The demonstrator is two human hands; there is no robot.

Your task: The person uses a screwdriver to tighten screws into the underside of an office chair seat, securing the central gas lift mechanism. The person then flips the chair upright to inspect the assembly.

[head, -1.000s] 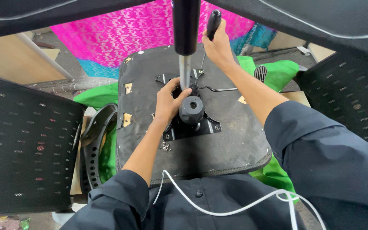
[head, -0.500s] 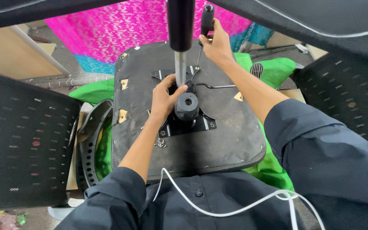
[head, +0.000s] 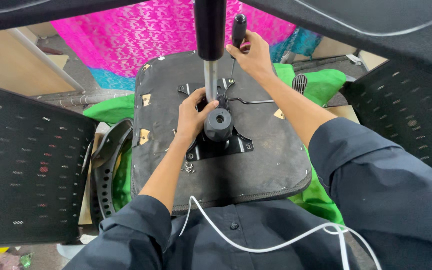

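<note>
An upturned black chair seat point(head: 261, 150) lies in front of me with its black metal mechanism plate point(head: 226, 145) on top. My left hand point(head: 193, 117) rests on the mechanism, fingers curled against the silver gas-lift column point(head: 210, 80) and beside a round black knob point(head: 218, 122). My right hand point(head: 248, 52) grips the black handle of a screwdriver point(head: 238, 31), held upright with its shaft pointing down at the plate's far side. A thin metal lever point(head: 253, 102) sticks out to the right of the mechanism.
Black mesh chair backs stand at the left point(head: 26, 170) and right point(head: 411, 120). A black plastic armrest point(head: 107, 170) lies left of the seat. Green cloth point(head: 326, 82) and pink patterned cloth point(head: 141, 35) lie beneath and behind. Loose screws point(head: 188, 168) sit on the seat. A white cable point(head: 276, 245) crosses my lap.
My right hand has held the screwdriver at the far side of the plate throughout. My left hand has stayed on the mechanism. The view has shifted slightly.
</note>
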